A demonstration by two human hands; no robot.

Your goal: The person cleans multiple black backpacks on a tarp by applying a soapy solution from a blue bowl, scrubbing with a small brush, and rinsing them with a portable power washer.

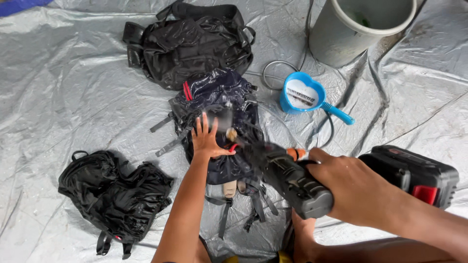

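Observation:
My left hand (206, 140) lies flat with fingers spread on a wet dark navy backpack (218, 97) in the middle of the sheet. My right hand (355, 187) grips a black cordless spray gun (287, 178) with an orange part near the grip and a large black battery block (414, 173) behind it. The gun's nozzle (229, 131) points at the backpack just right of my left hand. The nozzle end is blurred.
A grey plastic sheet (63, 87) covers the ground. A black backpack (190, 41) lies beyond the navy one, another black bag (114, 195) at the lower left. A blue scoop (304, 95), a hose (273, 73) and a grey bucket (351, 29) stand at the upper right.

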